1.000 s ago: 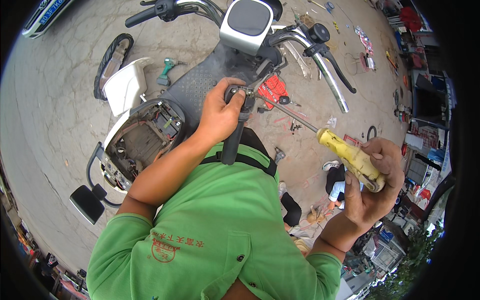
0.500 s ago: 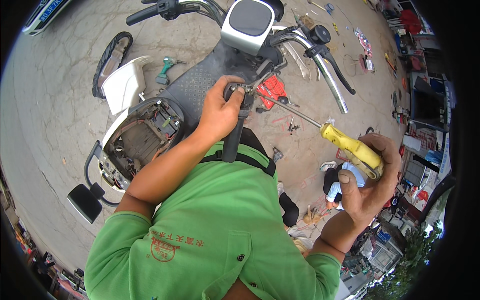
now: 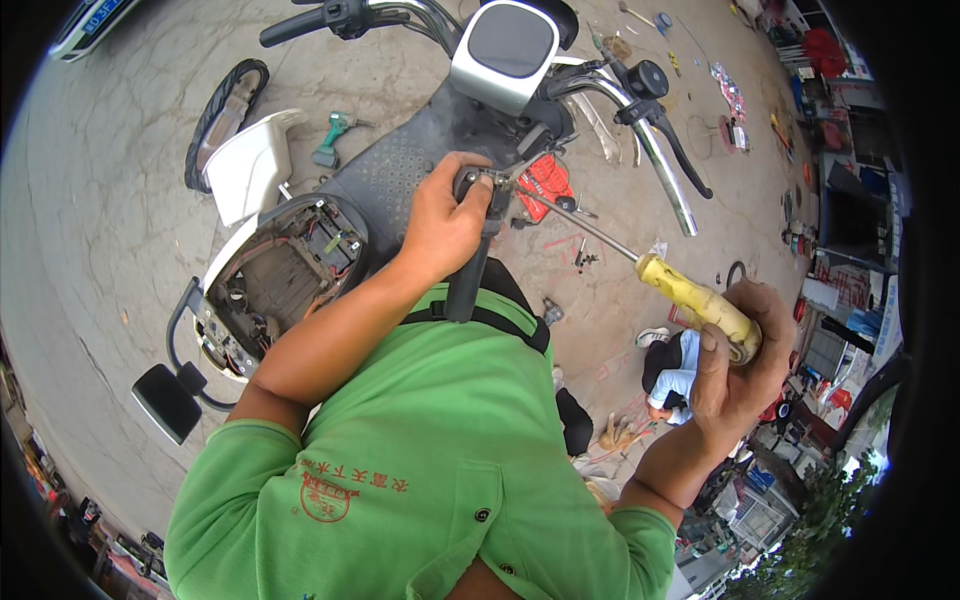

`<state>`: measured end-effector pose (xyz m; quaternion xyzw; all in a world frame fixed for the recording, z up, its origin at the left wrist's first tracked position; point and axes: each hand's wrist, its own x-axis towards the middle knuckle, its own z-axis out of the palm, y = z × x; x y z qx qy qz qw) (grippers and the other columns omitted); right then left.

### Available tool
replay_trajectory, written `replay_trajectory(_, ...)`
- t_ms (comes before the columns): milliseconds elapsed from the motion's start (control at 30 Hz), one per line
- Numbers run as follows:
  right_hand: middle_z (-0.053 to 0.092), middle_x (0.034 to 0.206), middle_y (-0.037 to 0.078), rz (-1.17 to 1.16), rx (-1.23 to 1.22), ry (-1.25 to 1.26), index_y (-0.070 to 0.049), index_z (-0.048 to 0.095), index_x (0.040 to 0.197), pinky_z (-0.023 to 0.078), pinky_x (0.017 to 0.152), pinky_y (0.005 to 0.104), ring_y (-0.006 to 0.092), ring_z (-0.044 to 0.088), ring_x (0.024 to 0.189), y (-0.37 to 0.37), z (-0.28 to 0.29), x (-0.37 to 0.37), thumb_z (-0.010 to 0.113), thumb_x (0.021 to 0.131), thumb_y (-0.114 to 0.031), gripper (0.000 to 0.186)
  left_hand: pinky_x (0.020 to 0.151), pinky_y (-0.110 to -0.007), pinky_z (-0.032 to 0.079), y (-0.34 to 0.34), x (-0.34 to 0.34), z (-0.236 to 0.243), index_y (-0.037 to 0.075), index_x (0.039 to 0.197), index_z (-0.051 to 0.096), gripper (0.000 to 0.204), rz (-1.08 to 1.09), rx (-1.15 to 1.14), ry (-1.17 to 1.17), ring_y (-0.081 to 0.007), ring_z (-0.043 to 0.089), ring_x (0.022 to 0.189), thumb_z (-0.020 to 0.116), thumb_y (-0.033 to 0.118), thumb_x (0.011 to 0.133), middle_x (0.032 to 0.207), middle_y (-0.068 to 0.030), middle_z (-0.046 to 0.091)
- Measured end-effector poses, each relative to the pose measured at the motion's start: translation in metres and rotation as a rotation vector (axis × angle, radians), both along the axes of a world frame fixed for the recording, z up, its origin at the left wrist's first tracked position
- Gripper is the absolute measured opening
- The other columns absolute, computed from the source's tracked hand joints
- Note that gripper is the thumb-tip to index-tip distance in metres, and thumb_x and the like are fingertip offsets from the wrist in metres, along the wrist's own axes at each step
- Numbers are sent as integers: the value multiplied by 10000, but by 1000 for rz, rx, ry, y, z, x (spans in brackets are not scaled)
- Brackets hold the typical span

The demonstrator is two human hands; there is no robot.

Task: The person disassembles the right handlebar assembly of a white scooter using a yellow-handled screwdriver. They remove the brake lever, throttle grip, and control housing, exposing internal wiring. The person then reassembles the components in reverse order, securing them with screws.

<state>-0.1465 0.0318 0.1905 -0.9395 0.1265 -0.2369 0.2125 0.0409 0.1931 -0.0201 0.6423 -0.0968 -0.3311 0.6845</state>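
My left hand (image 3: pixel 450 222) is closed around the black housing of a throttle grip (image 3: pixel 467 278), thumb pressed on its top end. The tube of the grip points down toward my belt. In my right hand (image 3: pixel 745 365) is the yellow handle of a screwdriver (image 3: pixel 692 297), held at its butt end between thumb and fingers. Its long shaft slants up to the left, and the tip meets the housing beside my left thumb. Just what the tip touches is too small to make out. Ahead stands a scooter, its right handlebar (image 3: pixel 668 175) bare chrome with a black brake lever.
The scooter's black footboard (image 3: pixel 385 160) lies beyond my left hand. At left are its opened seat compartment (image 3: pixel 290 270), a mirror (image 3: pixel 168 402), a white panel (image 3: pixel 250 170), a seat (image 3: pixel 228 110) and a green cordless drill (image 3: pixel 337 138). A red tool case (image 3: pixel 545 182) lies ahead. Another person (image 3: pixel 675 370) crouches at right.
The screwdriver's handle has turned and shifted slightly left, with my right fingers closing nearer around its end. My left hand keeps its hold on the throttle grip.
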Motion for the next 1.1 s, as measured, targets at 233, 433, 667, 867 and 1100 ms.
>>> replay_trajectory(233, 580, 1082, 208, -68, 119, 149, 30, 498, 1220, 489, 831, 338, 255, 576, 962, -4, 3, -3, 693, 820, -76, 458, 509, -297, 539, 0, 1, -3, 40, 1186, 557, 206, -10, 15, -5, -178, 669, 644, 529, 137, 1007, 862, -84, 623)
replay_trajectory(433, 594, 1036, 158, 103, 175, -92, 25, 528, 1189, 484, 826, 312, 213, 598, 906, -4, -16, 10, 810, 812, -232, 537, 509, -300, 538, 3, 1, -7, 42, 1194, 557, 211, 10, 55, -51, -181, 670, 647, 530, 136, 1006, 858, -83, 621)
replay_trajectory(667, 576, 1010, 185, 45, 211, -8, 10, 495, 1117, 488, 830, 330, 234, 586, 897, -3, -12, 6, 745, 776, -51, 427, 511, -300, 539, 2, -1, -11, 42, 1197, 554, 217, 14, 47, -47, -183, 672, 651, 535, 136, 1002, 864, -76, 618)
replay_trajectory(867, 588, 1048, 198, -59, 215, 19, 7, 501, 1147, 491, 835, 344, 249, 593, 943, -1, -13, 4, 798, 790, -182, 501, 512, -300, 541, 1, -2, -11, 41, 1196, 554, 216, 17, 53, -55, -186, 672, 651, 532, 131, 1001, 855, -76, 619)
replay_trajectory(1100, 649, 932, 149, 54, 98, -113, 31, 596, 1066, 504, 768, 314, 210, 621, 789, 4, -21, 19, 729, 892, -210, 325, 503, -300, 531, 3, -2, -9, 26, 1190, 553, 214, 32, 27, 21, -186, 668, 644, 533, 121, 999, 849, -91, 620)
